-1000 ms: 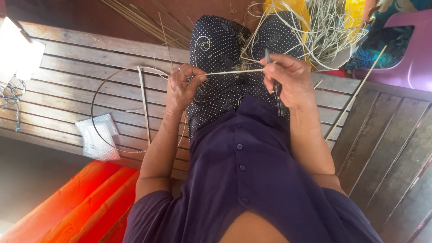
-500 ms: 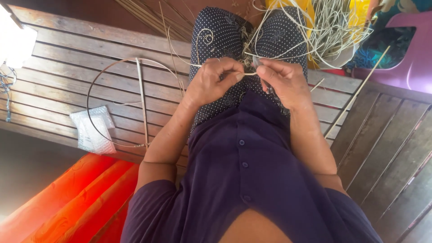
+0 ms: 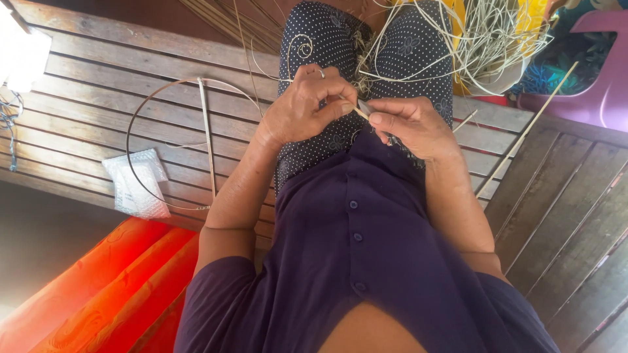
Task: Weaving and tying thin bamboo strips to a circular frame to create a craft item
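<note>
Both my hands meet over my lap, on a dotted dark skirt (image 3: 327, 46). My left hand (image 3: 306, 110), a ring on one finger, pinches a thin pale strip (image 3: 358, 112) of cane between thumb and fingers. My right hand (image 3: 411, 125) grips the same strip from the other side, thumb pressed near its end. A small grey blade tip seems to show by that thumb, and something dark hangs under the hand; I cannot tell what it is. Only a short piece of the strip shows between my hands.
I sit on wooden slats (image 3: 98, 72). A wire ring (image 3: 131, 147) with a straight rod (image 3: 208, 140) across it lies at my left, beside a small plastic bag (image 3: 134, 184). An orange cushion (image 3: 91, 294) lies lower left. A tangle of pale strips (image 3: 487, 39), a purple chair (image 3: 598, 78) and a long stick (image 3: 523, 140) lie on my right.
My left hand has slid right along the strip until it meets the right hand. The long stretch of strip held between them has shrunk to a short piece.
</note>
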